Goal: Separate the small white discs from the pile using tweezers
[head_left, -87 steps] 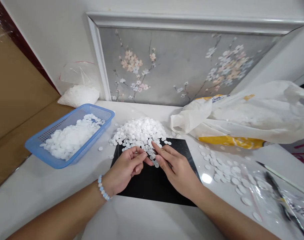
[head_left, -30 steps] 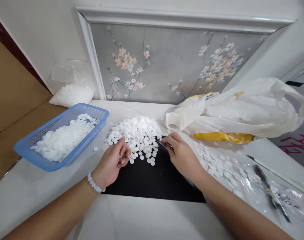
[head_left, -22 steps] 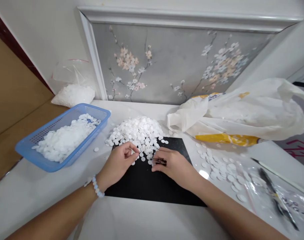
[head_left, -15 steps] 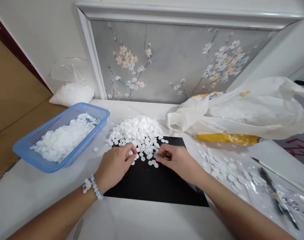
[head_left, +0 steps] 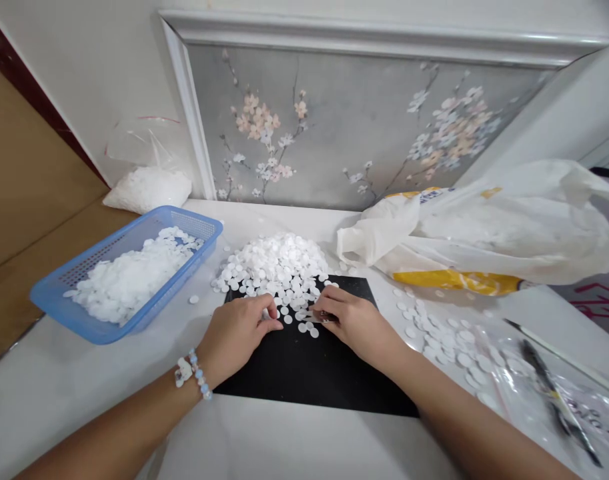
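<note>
A heap of small white discs (head_left: 279, 260) lies on the far part of a black mat (head_left: 304, 373), with a few discs loose at its near edge. My left hand (head_left: 239, 333), with a beaded bracelet on its wrist, rests at the left of the mat. Its thumb and index finger curl close together; something pale shows between them, too small to make out. At the right, my right hand (head_left: 354, 320) is closed on a small pointed metal tool (head_left: 318, 316), its tip pointing left at the loose discs. The palm hides most of the tool.
At left stands a blue basket (head_left: 44, 293) of white discs, with a clear bag (head_left: 149, 187) of white pieces behind. A large white plastic bag (head_left: 484, 227), scattered discs (head_left: 444, 333), and a black pen (head_left: 559, 393) on clear bags lie right. A framed picture (head_left: 334, 133) rises behind.
My left hand has shifted slightly right and its thumb and index finger have parted a little. The metal tool in my right hand now shows more clearly. The view has shifted slightly.
</note>
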`<move>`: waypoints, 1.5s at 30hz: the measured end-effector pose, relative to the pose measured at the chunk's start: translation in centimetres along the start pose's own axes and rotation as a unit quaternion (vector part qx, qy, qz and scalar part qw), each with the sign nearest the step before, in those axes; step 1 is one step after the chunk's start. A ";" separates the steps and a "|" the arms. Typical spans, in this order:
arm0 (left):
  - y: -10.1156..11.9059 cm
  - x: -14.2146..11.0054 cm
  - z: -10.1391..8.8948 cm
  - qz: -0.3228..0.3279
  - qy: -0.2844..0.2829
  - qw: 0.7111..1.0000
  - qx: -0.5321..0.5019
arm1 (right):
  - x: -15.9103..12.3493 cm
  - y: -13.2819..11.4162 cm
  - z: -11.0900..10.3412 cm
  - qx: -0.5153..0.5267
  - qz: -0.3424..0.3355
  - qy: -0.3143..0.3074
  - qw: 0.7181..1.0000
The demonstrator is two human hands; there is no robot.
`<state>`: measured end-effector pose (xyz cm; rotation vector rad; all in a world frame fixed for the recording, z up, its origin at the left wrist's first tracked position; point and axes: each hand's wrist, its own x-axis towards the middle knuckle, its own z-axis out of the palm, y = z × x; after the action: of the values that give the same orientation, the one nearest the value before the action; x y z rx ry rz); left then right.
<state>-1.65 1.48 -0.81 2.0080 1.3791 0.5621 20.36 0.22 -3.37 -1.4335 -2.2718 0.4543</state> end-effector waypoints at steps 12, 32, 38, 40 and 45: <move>2.0 -1.3 1.0 -0.037 -0.043 0.976 -0.209 | -0.6 -3.5 -0.4 0.336 0.133 -0.023 0.932; 1.8 -0.8 1.0 -0.178 -0.094 0.873 -0.445 | -1.4 -3.6 0.4 -0.043 -0.039 0.073 0.996; 1.5 -0.9 1.0 -0.167 -0.102 0.881 -0.430 | -1.5 -3.4 0.3 -0.069 -0.067 0.092 0.991; 1.4 -0.8 1.0 -0.162 -0.107 0.883 -0.427 | -1.4 -3.3 0.2 -0.075 -0.073 0.093 0.990; 1.3 -0.7 0.9 -0.160 -0.113 0.884 -0.424 | -1.3 -3.2 0.1 -0.075 -0.093 0.094 0.988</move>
<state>-0.47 0.27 -0.51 1.0720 1.0243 0.6106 18.35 -2.33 -2.13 -1.2573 -2.2971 0.0879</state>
